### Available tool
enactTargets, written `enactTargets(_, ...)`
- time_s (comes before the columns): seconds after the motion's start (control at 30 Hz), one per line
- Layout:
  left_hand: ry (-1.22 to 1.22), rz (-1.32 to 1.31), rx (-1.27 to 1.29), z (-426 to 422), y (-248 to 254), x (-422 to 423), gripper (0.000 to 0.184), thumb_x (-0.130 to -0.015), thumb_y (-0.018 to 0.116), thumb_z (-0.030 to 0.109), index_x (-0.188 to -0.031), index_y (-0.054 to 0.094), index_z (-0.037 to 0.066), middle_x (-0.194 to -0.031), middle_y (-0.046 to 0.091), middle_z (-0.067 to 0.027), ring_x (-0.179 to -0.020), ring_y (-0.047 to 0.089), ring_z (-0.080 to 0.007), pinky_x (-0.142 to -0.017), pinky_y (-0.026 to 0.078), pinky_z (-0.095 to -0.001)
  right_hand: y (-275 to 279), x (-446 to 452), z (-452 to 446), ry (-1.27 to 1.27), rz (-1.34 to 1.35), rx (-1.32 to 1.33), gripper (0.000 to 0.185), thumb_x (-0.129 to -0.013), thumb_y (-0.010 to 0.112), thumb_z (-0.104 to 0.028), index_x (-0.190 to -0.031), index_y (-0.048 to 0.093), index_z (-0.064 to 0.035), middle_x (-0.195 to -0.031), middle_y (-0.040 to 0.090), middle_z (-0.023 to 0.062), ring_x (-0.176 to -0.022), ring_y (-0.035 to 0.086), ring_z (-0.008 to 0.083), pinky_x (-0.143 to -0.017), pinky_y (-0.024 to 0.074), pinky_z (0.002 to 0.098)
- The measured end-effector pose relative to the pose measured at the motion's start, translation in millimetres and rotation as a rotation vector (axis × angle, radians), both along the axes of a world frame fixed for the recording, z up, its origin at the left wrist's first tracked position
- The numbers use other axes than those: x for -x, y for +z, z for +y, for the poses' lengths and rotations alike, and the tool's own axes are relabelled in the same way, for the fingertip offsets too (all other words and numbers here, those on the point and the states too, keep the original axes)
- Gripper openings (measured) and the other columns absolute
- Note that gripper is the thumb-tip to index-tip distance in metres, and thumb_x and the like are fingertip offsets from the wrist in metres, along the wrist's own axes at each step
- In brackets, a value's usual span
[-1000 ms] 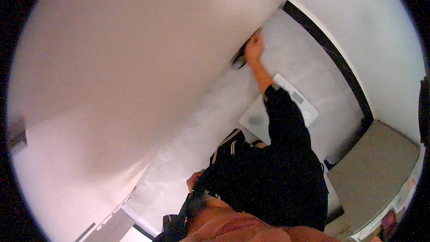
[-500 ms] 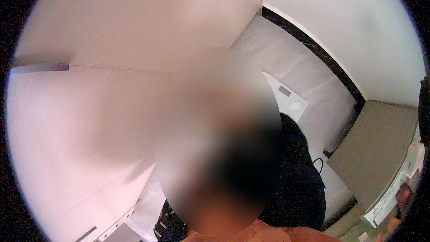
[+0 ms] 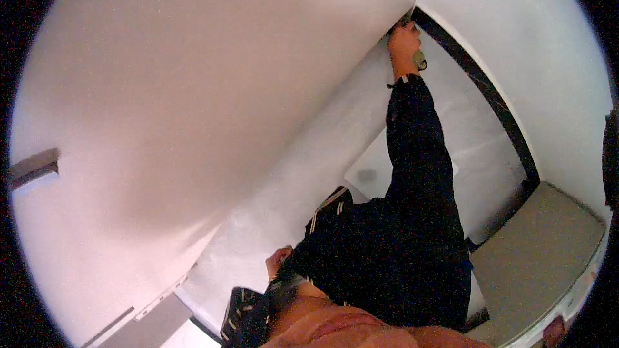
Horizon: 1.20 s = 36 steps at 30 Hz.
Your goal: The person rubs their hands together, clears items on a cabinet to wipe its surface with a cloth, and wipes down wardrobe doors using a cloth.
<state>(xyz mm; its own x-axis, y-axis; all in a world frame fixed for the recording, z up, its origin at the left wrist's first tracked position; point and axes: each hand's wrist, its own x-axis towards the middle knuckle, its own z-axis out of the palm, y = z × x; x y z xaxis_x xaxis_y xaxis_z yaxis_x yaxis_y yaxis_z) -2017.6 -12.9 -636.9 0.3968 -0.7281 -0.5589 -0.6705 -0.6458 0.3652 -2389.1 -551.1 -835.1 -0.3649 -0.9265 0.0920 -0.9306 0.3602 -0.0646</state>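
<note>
My right hand (image 3: 405, 40) reaches out to the far floor corner, where the wall panel meets the dark baseboard. Its fingers are curled round something dark and small that I cannot make out. A green round item on a dark band is at that wrist. Under the outstretched dark sleeve lies a flat white scale (image 3: 369, 171), partly hidden by the arm. My left hand (image 3: 277, 261) is low, beside the dark clothing, with its fingers bent in; whatever it may hold is hidden.
A large pale panel (image 3: 193, 77) fills the left side. Dark baseboard (image 3: 480, 77) runs along the white wall (image 3: 516, 45) on the right. A grey-brown box-like surface (image 3: 538, 251) stands at the lower right. Grey floor (image 3: 309, 148) shows between the panel and my body.
My right hand has moved from beside a dark object at the panel's foot up and right to the corner. The dark object is no longer at its former place. The view swung away and back.
</note>
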Motion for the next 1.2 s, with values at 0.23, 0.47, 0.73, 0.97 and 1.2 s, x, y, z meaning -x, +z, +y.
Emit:
enactTargets(0.23,-0.144,0.193,0.161,-59,-62,-33,0.017,-0.087,0.058,0.015,-0.091,0.063,-0.001,-0.079,0.065,-0.0058,-0.070,0.055,-0.0091,-0.064,0.045,-0.0240,-36,-139,148,0.773,-0.352,-0.089,0.024,-0.080,0.051,-0.015,-0.100,0.060,-0.0061,-0.102,0.060,0.0147,-0.094,0.057,0.0292,-0.073,0.0482,0.0420)
enactTargets(0.47,0.091,0.316,0.363,-126,22,-20,0.022,-0.085,0.059,0.019,-0.089,0.063,-0.002,-0.083,0.064,-0.0048,-0.077,0.056,-0.0111,-0.071,0.045,-0.0255,65,-221,220,1.083,-1.087,-0.200,0.025,-0.078,0.060,-0.014,-0.102,0.063,-0.0089,-0.100,0.064,0.0115,-0.094,0.060,0.0245,-0.083,0.0464,0.0333)
enactTargets(0.73,0.141,0.301,0.106,-85,5,-61,0.020,-0.085,0.061,0.023,-0.088,0.065,0.003,-0.074,0.063,-0.0047,-0.068,0.056,-0.0097,-0.066,0.047,-0.0257,200,-65,188,0.806,-1.171,0.516,0.032,-0.073,0.061,-0.010,-0.104,0.060,-0.0045,-0.106,0.061,0.0100,-0.102,0.056,0.0229,-0.091,0.0419,0.0348)
enactTargets(0.97,-0.179,0.178,0.539,-107,64,-92,0.015,-0.084,0.060,0.014,-0.086,0.064,0.000,-0.082,0.067,-0.0068,-0.076,0.059,-0.0115,-0.071,0.048,-0.0272,385,-118,121,1.051,-0.485,1.404,0.055,-0.071,0.064,-0.014,-0.123,0.048,-0.0034,-0.127,0.045,0.0212,-0.114,0.047,0.0355,-0.095,0.0380,0.0411)
enactTargets(1.2,-0.041,0.396,0.645,-95,62,-103,0.014,-0.083,0.062,0.013,-0.085,0.064,0.000,-0.082,0.064,-0.0057,-0.076,0.057,-0.0116,-0.069,0.047,-0.0270,209,-136,128,0.855,-0.490,1.223,0.060,-0.070,0.066,-0.014,-0.124,0.045,-0.0008,-0.137,0.033,0.0263,-0.125,0.036,0.0419,-0.101,0.0307,0.0474)
